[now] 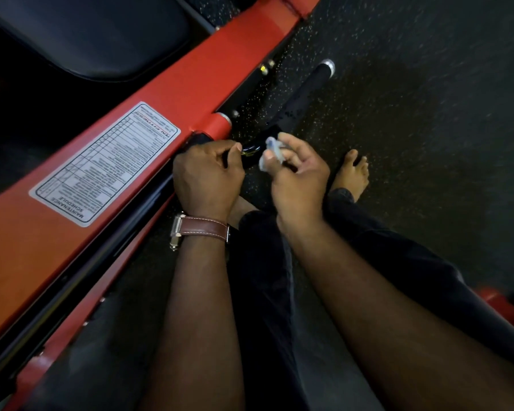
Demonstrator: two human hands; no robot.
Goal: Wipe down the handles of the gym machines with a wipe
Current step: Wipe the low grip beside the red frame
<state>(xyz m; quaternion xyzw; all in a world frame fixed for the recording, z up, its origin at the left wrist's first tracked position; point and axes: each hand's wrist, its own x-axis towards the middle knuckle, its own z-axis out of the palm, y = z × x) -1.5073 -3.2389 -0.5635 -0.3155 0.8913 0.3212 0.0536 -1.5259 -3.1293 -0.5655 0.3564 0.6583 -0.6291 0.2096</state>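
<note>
My left hand [204, 176] curls around the near end of a black handle [303, 93] jutting from the red machine frame [161, 93]. My right hand [298, 176] pinches a small crumpled wipe [269, 151] just beside the handle's shiny bend. I judge the wad too small: fingers may rub the grip bare, or drop it onto the speckled floor [428, 114].

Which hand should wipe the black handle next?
Right. The right hand already pinches the wipe beside the handle; the left hand grips the bar near the red frame.
</note>
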